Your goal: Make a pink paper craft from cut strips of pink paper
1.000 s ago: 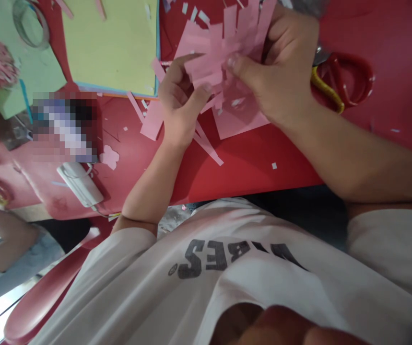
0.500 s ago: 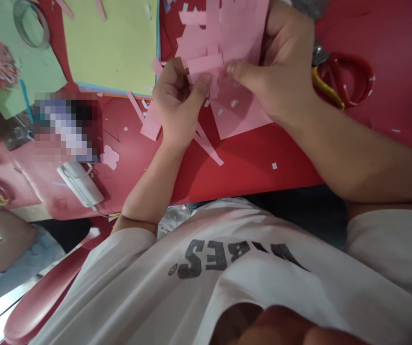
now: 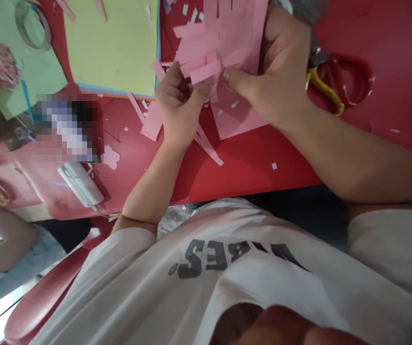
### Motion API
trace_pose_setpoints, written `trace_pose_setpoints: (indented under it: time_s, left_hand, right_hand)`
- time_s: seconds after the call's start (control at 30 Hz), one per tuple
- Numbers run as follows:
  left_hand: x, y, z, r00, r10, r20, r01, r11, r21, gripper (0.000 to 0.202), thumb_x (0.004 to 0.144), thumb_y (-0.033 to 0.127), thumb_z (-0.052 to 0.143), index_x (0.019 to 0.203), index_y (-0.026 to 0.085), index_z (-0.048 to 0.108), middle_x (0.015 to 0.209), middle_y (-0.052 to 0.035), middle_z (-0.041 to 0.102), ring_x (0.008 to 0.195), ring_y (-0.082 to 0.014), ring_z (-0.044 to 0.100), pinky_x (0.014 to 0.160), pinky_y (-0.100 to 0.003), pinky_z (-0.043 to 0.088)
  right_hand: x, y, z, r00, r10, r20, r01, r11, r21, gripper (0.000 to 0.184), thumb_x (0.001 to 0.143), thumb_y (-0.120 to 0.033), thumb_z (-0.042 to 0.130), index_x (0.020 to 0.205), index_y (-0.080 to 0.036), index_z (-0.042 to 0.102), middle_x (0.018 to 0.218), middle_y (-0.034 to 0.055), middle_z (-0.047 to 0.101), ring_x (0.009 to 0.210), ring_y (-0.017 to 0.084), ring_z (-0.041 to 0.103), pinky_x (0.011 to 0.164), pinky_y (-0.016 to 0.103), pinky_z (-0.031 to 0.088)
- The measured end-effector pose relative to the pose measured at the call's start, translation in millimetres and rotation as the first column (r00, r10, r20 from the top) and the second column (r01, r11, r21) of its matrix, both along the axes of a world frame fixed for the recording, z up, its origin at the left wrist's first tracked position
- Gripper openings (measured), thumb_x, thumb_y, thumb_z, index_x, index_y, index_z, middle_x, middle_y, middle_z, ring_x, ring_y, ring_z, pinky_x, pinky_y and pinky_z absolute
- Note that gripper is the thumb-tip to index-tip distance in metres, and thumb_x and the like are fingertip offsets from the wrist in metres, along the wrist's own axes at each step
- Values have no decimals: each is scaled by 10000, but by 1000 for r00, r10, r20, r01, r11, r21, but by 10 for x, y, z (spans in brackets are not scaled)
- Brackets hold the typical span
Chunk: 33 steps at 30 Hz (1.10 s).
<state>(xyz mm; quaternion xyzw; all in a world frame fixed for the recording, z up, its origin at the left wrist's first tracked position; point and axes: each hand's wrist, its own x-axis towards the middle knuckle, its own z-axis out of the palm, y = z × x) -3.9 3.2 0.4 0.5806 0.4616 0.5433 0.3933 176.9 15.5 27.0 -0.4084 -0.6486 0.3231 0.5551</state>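
Between my two hands is pink paper (image 3: 241, 36) cut into strips, several of them crossing one another. My left hand (image 3: 182, 103) pinches a pink paper strip (image 3: 206, 71) between thumb and fingers. On the other side, my right hand (image 3: 281, 72) grips the right edge of the strip-cut paper, its fingers behind and its thumb in front near the crossing strips. Beneath lies a flat pink sheet (image 3: 232, 117) with small white scraps on it. Loose narrow pink strips (image 3: 209, 146) rest below my left hand.
Red-and-yellow scissors (image 3: 349, 81) lie right of my right hand. A yellow-topped paper stack (image 3: 112, 48), a tape roll (image 3: 33, 26) and a white power strip (image 3: 79, 184) are to the left. Another person's arm (image 3: 4, 230) shows at the far left.
The strip at my left hand has tilted, its right end now higher than its left. The strip-cut paper and my right hand have shifted slightly left, baring more of the scissors' yellow handle.
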Motion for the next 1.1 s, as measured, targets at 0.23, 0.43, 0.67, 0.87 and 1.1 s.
trace_pose_setpoints:
  time_s: [0.23,0.43,0.67,0.87,1.1]
  left_hand:
    - [42,-44,60,999,40,3,-40,997,61,396,737,620,772,946,317,626,919,-13,693,873,-207,611,809,-393,533]
    - [41,-49,55,998,54,-16,-53,997,55,368,742,620,768,886,313,625,833,0,682,775,-187,571,729,-368,517]
    - [60,-80,78,993,118,-20,-118,993,17,377,734,654,755,834,312,631,799,-4,662,753,-188,561,711,-360,511]
    - [44,-61,50,998,64,-9,-64,998,5,358,749,635,755,878,319,647,830,1,684,787,-195,577,722,-374,512]
    - [72,-94,108,996,80,-34,-80,997,6,341,764,623,748,824,304,646,779,-13,671,721,-188,573,668,-362,491]
  right_hand:
    - [-8,-4,27,1000,18,-7,-17,999,32,267,679,-251,697,943,-267,662,856,-36,588,800,165,517,770,328,455]
    - [-13,-57,76,997,-34,66,34,999,11,223,698,-251,698,916,-286,662,855,-47,629,799,168,547,753,327,463]
    - [-36,-94,86,1000,22,14,-22,999,-38,224,700,-163,653,890,-282,666,854,-59,645,790,158,562,719,307,458]
    - [-51,-46,34,991,30,-134,-35,999,-40,140,669,-208,707,802,-244,682,793,-38,651,729,160,550,680,322,439]
    - [-43,-41,30,983,73,-171,-86,993,-74,168,707,-286,737,865,-333,702,867,-55,677,815,190,602,750,331,512]
